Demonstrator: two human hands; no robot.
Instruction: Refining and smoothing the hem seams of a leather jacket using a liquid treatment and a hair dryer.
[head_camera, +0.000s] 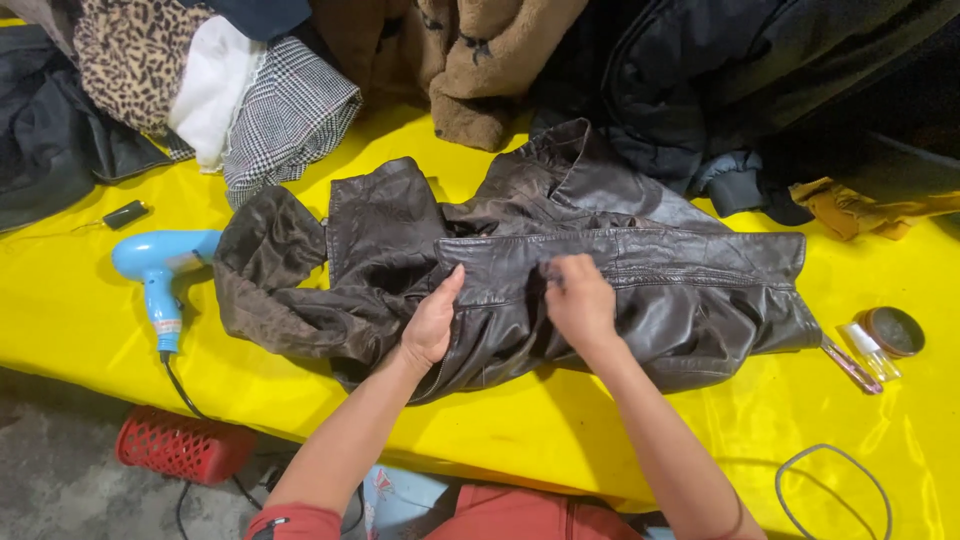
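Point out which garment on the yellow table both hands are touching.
The dark brown leather jacket spread flat at the centre, under the left hand and right hand. The other garments lie heaped, untouched, along the far edge.

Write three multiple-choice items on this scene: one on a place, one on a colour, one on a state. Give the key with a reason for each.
1. Where does the hair dryer lie?
A. to the left of the leather jacket
B. on top of the jacket
C. on the floor

2. What colour is the table cover?
A. white
B. yellow
C. green

3. How are the hands placed?
A. both raised in the air
B. one holds the dryer
C. both rest on the jacket

Key: A, the blue dryer lies on the cover left of the dark brown leather jacket. B, the sheet under everything is bright yellow. C, the left hand and the right hand both press on the jacket's front.
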